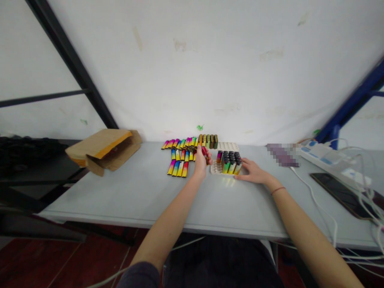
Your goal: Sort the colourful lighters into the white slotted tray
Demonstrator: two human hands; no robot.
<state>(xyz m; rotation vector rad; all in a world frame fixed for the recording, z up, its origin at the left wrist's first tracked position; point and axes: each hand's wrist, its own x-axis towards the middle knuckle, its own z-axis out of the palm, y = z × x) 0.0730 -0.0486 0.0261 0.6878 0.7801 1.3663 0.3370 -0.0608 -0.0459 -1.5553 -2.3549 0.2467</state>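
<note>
Forearms (168,224) reach across a pale grey table (135,196), the left one coming out of a dark sleeve (139,276). The right hand (252,171) lies nearly flat on the tabletop, fingers loosely extended and holding nothing, its fingertips just beside a beige moulded tray (215,170). A thin red cord (278,191) circles the right wrist. The left hand (200,163) is curled shut around a red lighter (205,155), which tilts up from the fingers (part of it is hidden by them), just left of that tray.

Dark-capped lighters (229,162) stand upright in the tray's holes, packed toward its far side. Left of the hands, rainbow-coloured lighters (177,168) lie side by side in rows, and more stand in a dark-topped row (208,141) behind them, beside a second beige tray (228,147). Farther left sits a flattened cardboard box (105,150). On the right lie a black phone (339,191), a white power strip (321,156) with tangled white cables (315,200), and a pixelated, unreadable object (282,155). A white wall (210,68) rises behind the table.
</note>
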